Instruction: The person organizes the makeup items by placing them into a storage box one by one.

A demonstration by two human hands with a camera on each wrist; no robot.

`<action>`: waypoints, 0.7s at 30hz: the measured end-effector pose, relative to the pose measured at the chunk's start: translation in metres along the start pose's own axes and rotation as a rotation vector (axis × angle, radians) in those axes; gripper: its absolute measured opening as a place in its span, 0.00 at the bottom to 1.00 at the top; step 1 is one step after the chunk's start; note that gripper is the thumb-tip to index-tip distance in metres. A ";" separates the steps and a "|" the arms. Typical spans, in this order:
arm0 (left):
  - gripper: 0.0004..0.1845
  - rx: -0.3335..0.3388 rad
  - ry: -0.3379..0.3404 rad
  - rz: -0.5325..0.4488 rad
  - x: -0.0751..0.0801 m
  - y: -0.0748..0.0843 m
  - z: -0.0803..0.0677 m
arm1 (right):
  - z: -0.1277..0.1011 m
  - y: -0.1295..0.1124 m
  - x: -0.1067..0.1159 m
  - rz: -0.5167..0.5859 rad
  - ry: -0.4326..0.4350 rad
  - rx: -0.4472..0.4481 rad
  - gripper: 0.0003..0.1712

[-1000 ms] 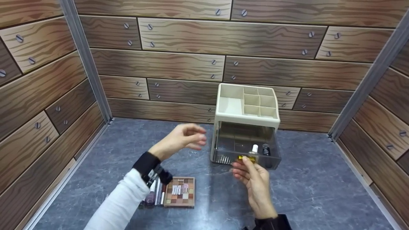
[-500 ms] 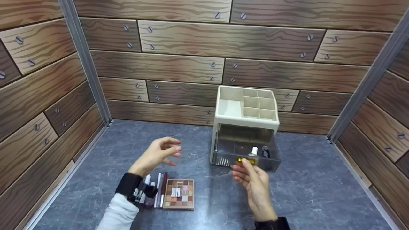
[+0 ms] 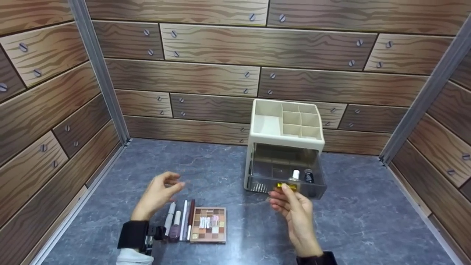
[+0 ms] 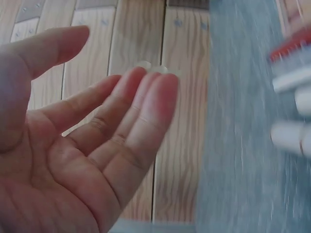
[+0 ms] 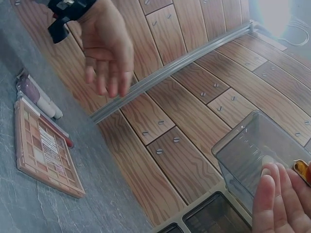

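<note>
My left hand (image 3: 159, 193) hovers with loosely bent fingers above the table, near a row of cosmetics, holding nothing; the left wrist view shows its bare palm (image 4: 73, 165). Beside it lie a pale tube (image 3: 170, 217), a purple nail polish bottle (image 3: 175, 230), slim pencil-like tubes (image 3: 184, 221) and an eyeshadow palette (image 3: 209, 225). On the right, my right hand (image 3: 296, 217) pinches the gold handle (image 3: 286, 186) of a clear smoky drawer (image 3: 263, 173), which is pulled out. A white-capped bottle (image 3: 295, 175) and a black bottle (image 3: 308, 176) stand inside the drawer.
The drawer belongs to a cream organizer (image 3: 287, 139) with an open compartment top, standing near the back wall. Wood-patterned panels (image 3: 206, 81) enclose the grey marbled table (image 3: 353, 221) at the back and sides.
My left hand has moved left and toward me, away from the organizer, to above the cosmetics row. My right hand stays on the drawer handle.
</note>
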State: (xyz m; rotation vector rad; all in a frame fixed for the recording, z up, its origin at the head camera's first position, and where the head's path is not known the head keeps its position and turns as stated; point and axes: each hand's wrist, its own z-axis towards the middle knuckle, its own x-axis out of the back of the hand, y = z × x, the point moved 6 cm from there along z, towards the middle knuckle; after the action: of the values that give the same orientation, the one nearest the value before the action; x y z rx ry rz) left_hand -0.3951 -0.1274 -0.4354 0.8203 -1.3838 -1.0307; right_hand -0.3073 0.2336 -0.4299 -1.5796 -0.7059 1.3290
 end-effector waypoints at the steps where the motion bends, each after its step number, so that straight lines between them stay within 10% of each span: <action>1: 0.24 -0.001 0.010 0.028 0.001 -0.003 -0.001 | 0.000 0.000 0.001 -0.003 0.004 0.003 0.13; 21: 0.27 0.129 -0.001 0.422 0.016 -0.053 -0.021 | 0.002 0.002 -0.003 0.031 -0.027 -0.021 0.13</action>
State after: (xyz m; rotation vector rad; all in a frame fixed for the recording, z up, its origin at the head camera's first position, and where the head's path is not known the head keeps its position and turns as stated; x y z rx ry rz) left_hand -0.3809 -0.1641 -0.4796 0.5828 -1.5531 -0.6203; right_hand -0.3104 0.2314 -0.4301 -1.5975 -0.7167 1.3723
